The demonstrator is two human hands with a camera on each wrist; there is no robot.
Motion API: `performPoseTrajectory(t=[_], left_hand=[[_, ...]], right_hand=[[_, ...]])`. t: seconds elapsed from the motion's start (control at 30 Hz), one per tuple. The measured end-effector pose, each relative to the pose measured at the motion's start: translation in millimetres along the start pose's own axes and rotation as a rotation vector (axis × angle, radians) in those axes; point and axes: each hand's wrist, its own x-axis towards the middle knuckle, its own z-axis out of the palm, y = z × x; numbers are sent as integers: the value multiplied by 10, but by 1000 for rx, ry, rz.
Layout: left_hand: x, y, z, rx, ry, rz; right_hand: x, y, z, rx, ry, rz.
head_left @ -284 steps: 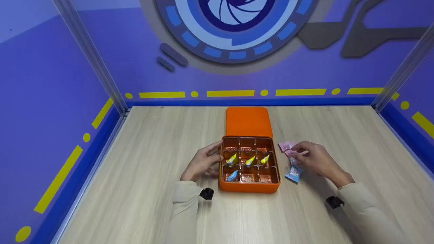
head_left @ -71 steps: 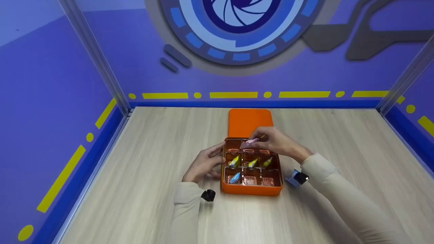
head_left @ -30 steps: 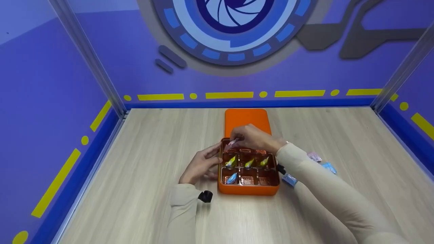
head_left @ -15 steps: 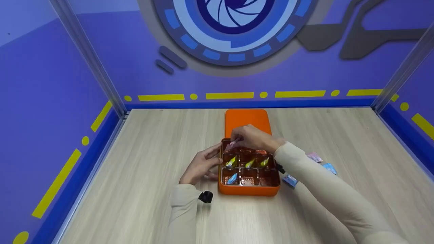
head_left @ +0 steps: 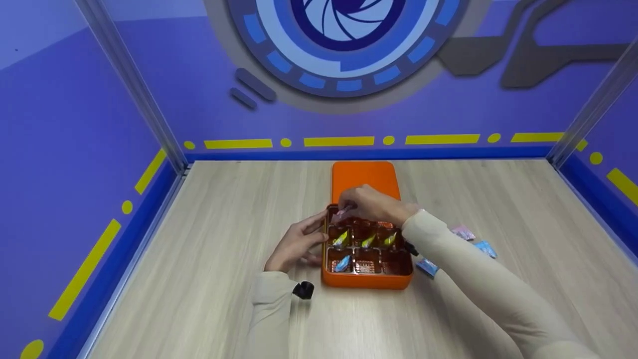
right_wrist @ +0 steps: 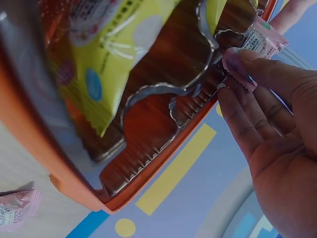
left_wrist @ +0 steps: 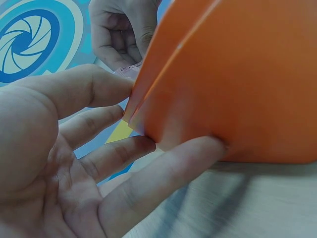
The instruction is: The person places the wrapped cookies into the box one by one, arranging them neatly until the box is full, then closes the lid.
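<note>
My right hand (head_left: pixel 376 204) pinches a pink wrapped candy (right_wrist: pixel 262 42) between thumb and fingers, over the far-left compartment of an orange box (head_left: pixel 366 282). A clear divided insert splits the box into small compartments. Yellow wrapped candies (head_left: pixel 340 239) stand tilted across its middle row, and one blue wrapped candy (head_left: pixel 343 263) sits in the near-left compartment. At the box's left side, my left hand (head_left: pixel 296 244) rests its extended fingertips against the orange wall (left_wrist: pixel 237 99). The right forearm overlaps the box's right edge in the head view.
Behind the box lies its orange lid (head_left: pixel 364 175). On the table to the right are a pink candy (head_left: pixel 463 232), a blue candy (head_left: pixel 485 249) and another blue one (head_left: pixel 427 268), close by the right sleeve. Purple panels wall the table at the back and sides.
My right hand has picked up a pink candy from the table right of the box and carried it left to the far-left compartment. My left hand stays at the box.
</note>
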Motion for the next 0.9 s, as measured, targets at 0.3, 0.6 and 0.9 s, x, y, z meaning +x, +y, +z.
performPoseTrajectory(t=[0.3,0.6,0.9], left_hand=[[-1,-7,-5,-3,-10,9],[3,-9,-14,-7,-23,10],[-2,7,-9,-3,-9,-5]], right_hand=[[-19,27,-9,58,-13,-1],[-135,75,-31,241,-25,86],[-321,60,-31,290,42,135]])
